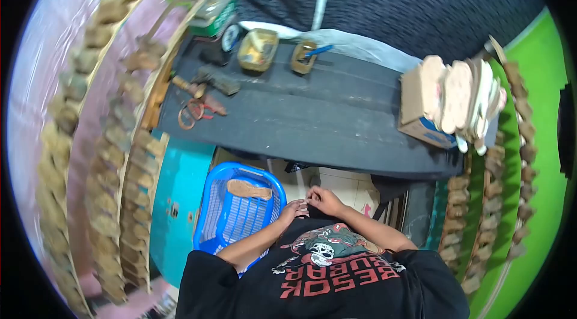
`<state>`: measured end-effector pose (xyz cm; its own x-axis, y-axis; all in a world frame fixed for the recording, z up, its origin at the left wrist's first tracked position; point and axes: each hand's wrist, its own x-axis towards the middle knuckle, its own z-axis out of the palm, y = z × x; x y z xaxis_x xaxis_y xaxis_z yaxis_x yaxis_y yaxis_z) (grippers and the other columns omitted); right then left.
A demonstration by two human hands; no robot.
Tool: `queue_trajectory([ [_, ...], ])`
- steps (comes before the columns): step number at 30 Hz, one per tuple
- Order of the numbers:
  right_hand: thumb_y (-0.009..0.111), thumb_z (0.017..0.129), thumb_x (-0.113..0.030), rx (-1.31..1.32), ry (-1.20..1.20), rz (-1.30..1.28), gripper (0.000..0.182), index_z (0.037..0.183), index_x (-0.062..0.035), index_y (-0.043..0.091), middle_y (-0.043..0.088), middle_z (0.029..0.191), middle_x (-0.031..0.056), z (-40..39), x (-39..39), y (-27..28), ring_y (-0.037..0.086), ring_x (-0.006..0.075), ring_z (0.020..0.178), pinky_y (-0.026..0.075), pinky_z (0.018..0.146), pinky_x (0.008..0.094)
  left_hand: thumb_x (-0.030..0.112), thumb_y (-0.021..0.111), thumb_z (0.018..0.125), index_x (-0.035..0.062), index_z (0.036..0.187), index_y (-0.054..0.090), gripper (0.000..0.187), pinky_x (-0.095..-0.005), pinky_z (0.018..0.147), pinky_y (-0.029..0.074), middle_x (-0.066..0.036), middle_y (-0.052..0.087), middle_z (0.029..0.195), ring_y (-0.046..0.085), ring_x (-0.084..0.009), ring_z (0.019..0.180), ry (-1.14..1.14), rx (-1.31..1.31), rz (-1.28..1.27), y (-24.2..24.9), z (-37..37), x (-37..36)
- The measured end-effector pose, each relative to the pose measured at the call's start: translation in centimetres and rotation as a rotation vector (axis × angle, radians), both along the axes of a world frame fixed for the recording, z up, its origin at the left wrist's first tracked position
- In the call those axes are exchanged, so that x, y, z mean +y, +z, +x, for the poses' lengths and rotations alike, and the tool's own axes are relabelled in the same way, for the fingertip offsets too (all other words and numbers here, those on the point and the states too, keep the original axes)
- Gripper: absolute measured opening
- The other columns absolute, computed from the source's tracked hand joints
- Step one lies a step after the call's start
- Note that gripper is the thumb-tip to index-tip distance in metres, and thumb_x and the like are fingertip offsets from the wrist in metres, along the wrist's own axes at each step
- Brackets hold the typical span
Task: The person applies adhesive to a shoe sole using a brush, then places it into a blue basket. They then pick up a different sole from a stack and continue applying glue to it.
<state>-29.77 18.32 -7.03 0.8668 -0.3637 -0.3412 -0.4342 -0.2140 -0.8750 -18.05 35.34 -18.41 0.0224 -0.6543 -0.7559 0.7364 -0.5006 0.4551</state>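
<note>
Both hands are close together in front of the black shirt, below the table's front edge. My left hand (294,211) lies just right of the blue basket (279,190), its fingers bent toward the other hand; whether it holds anything is too small to tell. My right hand (324,201) is closed, fingers curled, on something I cannot make out, near the fingertips of my left hand. Inside the basket rests a tan sole-shaped piece (249,190), touched by neither hand.
On the dark table (324,108) are scissors (193,110), two containers (258,50) (302,59), a green scale (214,16) and a box (415,102) full of soles. Racks of shoe lasts (111,156) line both sides.
</note>
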Motion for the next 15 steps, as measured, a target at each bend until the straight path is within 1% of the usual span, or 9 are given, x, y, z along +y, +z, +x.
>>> queue_trajectory([
  [2, 0.072, 0.099, -0.026, 0.027, -0.094, 0.059, 0.026, 0.09, -0.003, 0.065, 0.059, 0.073, -0.0028, -3.1, 0.4, 0.6, 0.051, 0.0055, 0.07, 0.044, 0.063, 0.0267, 0.029, 0.047, 0.106, 0.0119, 0.129, 0.06, 0.031, -0.0403, 0.093, 0.054, -0.007, 0.068, 0.123, 0.066, -0.0233, 0.117, -0.142, -0.074, 0.007, 3.9, 0.4, -2.9],
  [5, 0.074, 0.098, -0.021, -0.054, -0.148, 0.097, 0.02, 0.09, -0.0042, 0.066, 0.059, 0.075, -0.0036, -5.6, -0.2, 1.2, 0.052, 0.0059, 0.07, 0.045, 0.064, 0.0255, 0.031, 0.047, 0.106, 0.0123, 0.117, 0.063, 0.027, -0.0347, 0.089, 0.051, -0.005, 0.07, 0.111, 0.068, -0.0185, 0.106, -0.215, -0.131, -0.193, 7.4, 1.6, -7.2],
  [6, 0.074, 0.097, -0.02, -0.175, -0.206, 0.084, 0.017, 0.093, -0.0049, 0.067, 0.062, 0.078, -0.0039, -5.8, -1.2, 0.9, 0.054, 0.0053, 0.071, 0.046, 0.064, 0.0244, 0.029, 0.049, 0.106, 0.0119, 0.115, 0.061, 0.023, -0.0339, 0.09, 0.051, -0.005, 0.068, 0.108, 0.068, -0.0179, 0.105, -0.211, -0.133, -0.24, 8.8, 2.1, -8.8],
  [7, 0.072, 0.095, -0.013, -0.224, -0.298, 0.017, 0.012, 0.094, -0.0032, 0.066, 0.064, 0.076, 0.0006, -5.2, -2.4, 3.1, 0.056, 0.0064, 0.069, 0.048, 0.063, 0.0256, 0.029, 0.049, 0.106, 0.0115, 0.115, 0.061, 0.023, -0.0339, 0.09, 0.051, -0.005, 0.068, 0.109, 0.068, -0.0182, 0.105, -0.165, -0.11, -0.27, 10.4, 2.4, -10.4],
  [9, 0.071, 0.094, -0.008, -0.301, -0.463, -0.14, 0.009, 0.1, -0.0033, 0.066, 0.063, 0.079, 0.0016, -4.2, -5.7, 4.9, 0.058, 0.0078, 0.07, 0.048, 0.063, 0.0251, 0.028, 0.049, 0.106, 0.0106, 0.116, 0.061, 0.023, -0.0339, 0.09, 0.052, -0.005, 0.067, 0.11, 0.068, -0.0187, 0.106, -0.075, -0.058, -0.327, 13.1, 2.9, -13.3],
  [11, 0.071, 0.093, -0.005, -0.429, -0.612, -0.354, 0.011, 0.102, -0.003, 0.066, 0.063, 0.086, 0.0041, -3.6, -9.5, 7.2, 0.059, 0.0107, 0.07, 0.048, 0.063, 0.0261, 0.028, 0.049, 0.107, 0.0096, 0.122, 0.057, 0.025, -0.036, 0.092, 0.053, -0.007, 0.066, 0.113, 0.067, -0.0213, 0.109, -0.016, -0.022, -0.368, 16.1, 2.9, -15.8],
  [13, 0.072, 0.089, -0.003, -0.49, -0.753, -0.455, 0.014, 0.103, -0.0034, 0.067, 0.063, 0.095, 0.0075, -4.2, -13.2, 11.1, 0.061, 0.0157, 0.076, 0.049, 0.065, 0.0282, 0.028, 0.048, 0.107, 0.0087, 0.124, 0.055, 0.027, -0.0381, 0.094, 0.053, -0.008, 0.066, 0.114, 0.067, -0.0237, 0.11, 0.043, 0.0, -0.412, 18.6, 2.3, -18.1],
  [14, 0.072, 0.087, -0.002, -0.499, -0.798, -0.564, 0.016, 0.103, -0.0033, 0.066, 0.062, 0.098, 0.0086, -5.0, -14.8, 13.3, 0.061, 0.0189, 0.082, 0.05, 0.07, 0.0304, 0.029, 0.049, 0.106, 0.0087, 0.13, 0.053, 0.032, -0.0387, 0.096, 0.053, -0.009, 0.065, 0.119, 0.066, -0.0244, 0.112, 0.028, 0.009, -0.462, 18.9, 2.2, -19.2],
  [15, 0.073, 0.085, -0.001, -0.508, -0.843, -0.673, 0.018, 0.102, -0.0033, 0.066, 0.062, 0.1, 0.0097, -5.9, -16.6, 15.0, 0.061, 0.0221, 0.088, 0.05, 0.074, 0.0326, 0.03, 0.05, 0.106, 0.0087, 0.131, 0.052, 0.033, -0.0386, 0.097, 0.052, -0.009, 0.065, 0.121, 0.065, -0.0245, 0.113, 0.0, -0.001, -0.481, 19.8, 1.9, -20.5],
])
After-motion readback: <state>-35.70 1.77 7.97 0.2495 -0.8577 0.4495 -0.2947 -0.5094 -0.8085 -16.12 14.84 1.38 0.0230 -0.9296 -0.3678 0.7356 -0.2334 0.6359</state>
